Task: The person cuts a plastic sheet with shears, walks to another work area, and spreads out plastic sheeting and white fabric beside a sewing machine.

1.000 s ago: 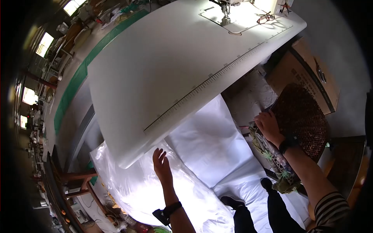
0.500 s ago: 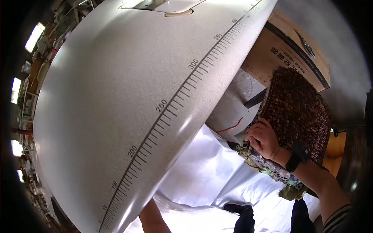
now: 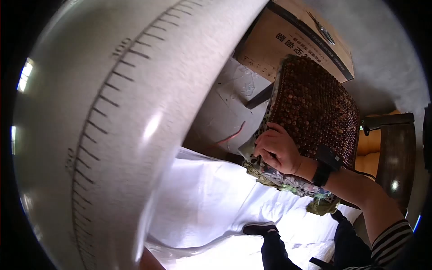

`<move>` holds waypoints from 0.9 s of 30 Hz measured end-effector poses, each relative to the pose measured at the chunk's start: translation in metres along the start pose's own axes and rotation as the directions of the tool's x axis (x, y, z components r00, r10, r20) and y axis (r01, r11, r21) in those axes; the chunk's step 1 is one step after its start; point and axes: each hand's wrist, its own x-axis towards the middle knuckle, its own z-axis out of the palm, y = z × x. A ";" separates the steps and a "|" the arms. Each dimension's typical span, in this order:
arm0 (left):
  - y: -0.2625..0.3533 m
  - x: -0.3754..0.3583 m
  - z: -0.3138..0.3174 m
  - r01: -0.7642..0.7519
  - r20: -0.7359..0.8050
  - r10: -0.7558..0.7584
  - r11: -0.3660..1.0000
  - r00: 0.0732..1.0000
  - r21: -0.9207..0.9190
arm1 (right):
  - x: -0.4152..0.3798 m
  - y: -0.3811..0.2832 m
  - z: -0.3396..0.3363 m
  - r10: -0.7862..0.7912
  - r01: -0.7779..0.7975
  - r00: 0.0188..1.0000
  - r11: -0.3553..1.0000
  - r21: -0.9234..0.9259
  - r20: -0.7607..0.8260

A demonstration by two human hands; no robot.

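My right hand (image 3: 277,149) is closed at the near-left edge of a seat, its fingers curled against the patterned cushion cloth (image 3: 288,181). A brown beaded seat cover (image 3: 315,103) lies on top of the seat, just beyond the knuckles. A black band with a small dark box circles the right wrist. On the left side, only a piece of my left forearm (image 3: 150,262) shows at the bottom, beside the table edge. The left hand itself is hidden behind the pale tabletop (image 3: 148,90), which carries printed ruler marks.
White cloth (image 3: 198,198) spreads below the table, around my feet. A cardboard box (image 3: 265,40) stands past the seat with metal snips (image 3: 321,29) on it. A red strip (image 3: 231,135) lies on the floor. A dark wooden armrest (image 3: 396,157) is at right.
My view has tipped and come closer to the tabletop, which now fills the left side. The seat and box appear farther left. My right hand keeps its place on the seat's edge.
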 end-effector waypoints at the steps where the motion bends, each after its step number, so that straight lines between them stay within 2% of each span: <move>1: -0.005 0.001 -0.001 0.006 0.004 -0.006 1.000 1.000 -0.003 | 0.001 0.000 0.000 -0.013 0.013 1.000 1.000 0.003 -0.020; 4: 0.012 -0.007 -0.037 -0.002 -0.015 0.002 1.000 1.000 -0.008 | -0.002 0.000 0.001 0.008 -0.007 0.999 1.000 0.026 -0.048; 6: 0.065 -0.032 -0.082 0.129 -0.102 -0.110 0.971 0.989 0.202 | -0.002 0.003 0.002 -0.021 0.020 0.997 1.000 -0.009 -0.079; 7: 0.073 -0.038 -0.091 0.150 -0.085 -0.130 0.940 0.988 0.307 | -0.002 0.002 0.002 -0.029 0.029 0.994 1.000 -0.005 -0.108; 8: 0.081 -0.047 -0.098 0.152 -0.091 -0.130 0.940 0.987 0.304 | -0.002 0.002 0.004 -0.032 0.032 0.993 0.999 -0.006 -0.113; 9: 0.091 -0.060 -0.104 0.082 -0.223 -0.014 0.951 0.975 0.297 | -0.003 0.003 0.005 -0.028 0.030 0.990 0.999 0.017 -0.135; 11: 0.111 -0.090 -0.106 -0.102 -0.441 0.213 0.960 0.872 0.262 | -0.006 0.006 0.003 -0.034 0.041 0.992 0.998 0.055 -0.121; 12: 0.130 -0.111 -0.114 -0.094 -0.292 0.120 0.990 0.949 0.103 | -0.005 0.006 0.003 -0.041 0.047 0.990 0.998 0.046 -0.138; 14: 0.176 -0.178 -0.143 -0.220 -0.175 0.193 0.964 0.965 -0.151 | -0.007 0.005 0.001 -0.047 0.049 0.985 0.999 0.012 -0.168; 15: 0.190 -0.215 -0.146 -0.279 -0.092 0.264 0.897 0.960 -0.343 | -0.009 0.007 0.003 -0.052 0.054 0.982 0.999 0.008 -0.180; 16: 0.205 -0.259 -0.149 -0.258 0.019 0.302 0.843 0.953 -0.472 | -0.010 0.007 0.004 -0.060 0.063 0.979 0.998 0.011 -0.194; 17: 0.211 -0.308 -0.142 -0.233 0.076 0.364 0.728 0.928 -0.645 | -0.010 0.006 0.003 -0.050 0.051 0.982 0.999 0.002 -0.181; 18: 0.230 -0.361 -0.148 -0.154 0.119 0.360 0.642 0.925 -0.751 | -0.011 0.007 0.000 -0.070 0.073 0.976 0.997 0.004 -0.208; 19: 0.238 -0.420 -0.166 -0.159 0.107 0.428 0.540 0.898 -0.826 | -0.012 0.005 -0.003 -0.022 0.033 0.981 0.998 0.055 -0.191; 20: 0.249 -0.474 -0.173 -0.052 0.214 0.465 0.496 0.859 -0.867 | -0.013 0.000 -0.006 0.022 -0.004 0.986 0.994 0.108 -0.167; 21: 0.273 -0.515 -0.224 0.185 0.409 0.474 0.451 0.779 -0.873 | -0.011 -0.004 -0.011 0.089 -0.074 0.990 0.988 0.136 -0.110; 22: 0.275 -0.568 -0.207 0.056 0.304 0.533 0.431 0.789 -0.901 | -0.007 -0.016 -0.018 0.065 -0.046 0.988 0.989 0.140 -0.137; 23: 0.270 -0.616 -0.193 -0.065 0.209 0.591 0.408 0.779 -0.911 | -0.007 -0.033 -0.020 0.202 -0.141 0.940 0.964 0.225 -0.274; 24: 0.279 -0.646 -0.218 0.021 0.291 0.661 0.384 0.692 -0.923 | -0.015 -0.051 -0.027 0.348 -0.228 0.861 0.916 0.331 -0.370; 25: 0.285 -0.683 -0.226 0.057 0.330 0.652 0.402 0.682 -0.914 | -0.027 -0.074 -0.046 0.438 -0.155 0.860 0.713 0.684 -0.262; 27: 0.295 -0.735 -0.247 0.084 0.355 0.633 0.417 0.688 -0.905 | -0.065 -0.148 -0.103 0.467 -0.142 0.855 0.628 0.765 -0.225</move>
